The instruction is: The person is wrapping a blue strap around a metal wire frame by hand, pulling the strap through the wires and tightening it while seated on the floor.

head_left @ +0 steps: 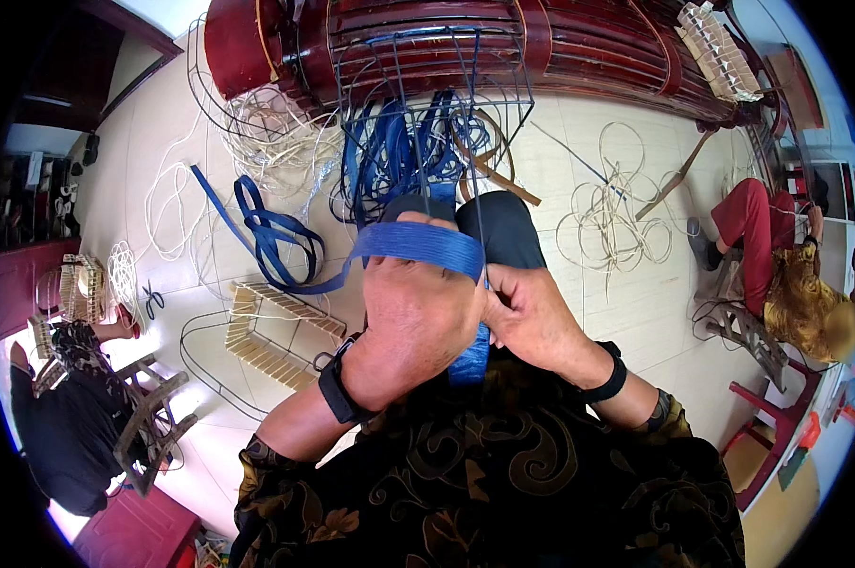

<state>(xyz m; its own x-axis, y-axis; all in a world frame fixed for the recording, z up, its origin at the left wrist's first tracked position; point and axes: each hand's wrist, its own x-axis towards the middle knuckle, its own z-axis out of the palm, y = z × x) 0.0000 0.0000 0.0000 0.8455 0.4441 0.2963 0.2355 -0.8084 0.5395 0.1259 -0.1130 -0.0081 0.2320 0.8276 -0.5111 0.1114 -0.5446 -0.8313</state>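
Note:
A wide blue strap (423,243) loops over the knuckles of my left hand (416,317), whose fingers curl closed around it. Beside it, my right hand (534,314) is closed in a pinch where the strap meets a thin rod of a dark wire frame (481,204). More of the strap (469,363) hangs below the hands against my shirt. Its other end trails left to a loose blue coil (262,232) on the floor. The wire frame rises away from my lap, between my knees. My fingertips are partly hidden behind the hands.
Tangled blue straps (390,156) and pale cord (271,142) lie ahead, before a dark red wooden bench (427,57). A partly wrapped frame (271,331) rests at left, scissors (153,299) farther left. Pale cord (612,222) spreads at right. Other people sit on both sides.

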